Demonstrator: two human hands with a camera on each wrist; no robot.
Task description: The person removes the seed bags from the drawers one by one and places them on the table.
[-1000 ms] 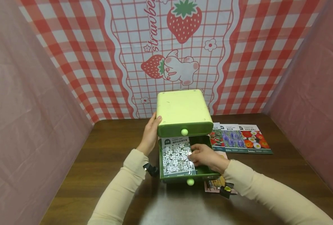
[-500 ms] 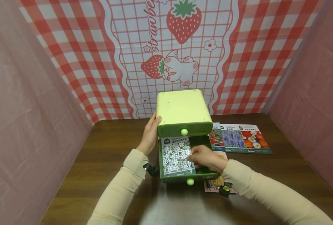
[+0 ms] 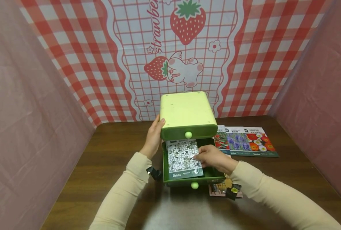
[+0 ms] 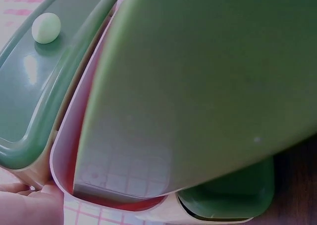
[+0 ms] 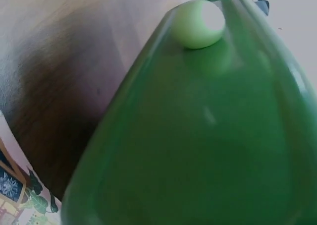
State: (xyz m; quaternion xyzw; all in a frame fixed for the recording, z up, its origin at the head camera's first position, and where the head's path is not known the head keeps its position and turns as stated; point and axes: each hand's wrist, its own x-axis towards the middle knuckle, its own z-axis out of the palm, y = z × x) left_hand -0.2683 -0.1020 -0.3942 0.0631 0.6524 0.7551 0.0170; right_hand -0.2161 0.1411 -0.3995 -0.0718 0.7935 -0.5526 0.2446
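Note:
A small drawer cabinet point(image 3: 186, 108) with a pale yellow-green top stands on the table. Its upper drawer front point(image 3: 176, 132) is in place, and the green drawer point(image 3: 210, 172) below is pulled out. My right hand point(image 3: 212, 156) pinches the right edge of a seed packet point(image 3: 183, 158) with white flowers, inside that drawer. The packet's top end lies under the upper drawer. My left hand point(image 3: 153, 135) rests against the cabinet's left side, thumb at the front corner. In the left wrist view, fingers point(image 4: 29, 205) show beside the cabinet; the right wrist view shows the drawer's green front point(image 5: 198, 136).
Several flower seed packets point(image 3: 251, 142) overlap on the table to the right of the cabinet. A pink packet point(image 3: 215, 190) lies partly under the pulled-out drawer. A checked strawberry cloth point(image 3: 268, 48) hangs behind, with pink cloth walls point(image 3: 29, 111) at both sides.
The white-flower packet has shifted slightly right and toward me, its lower band now showing clearly. My right hand has moved with it. The left hand stays in place.

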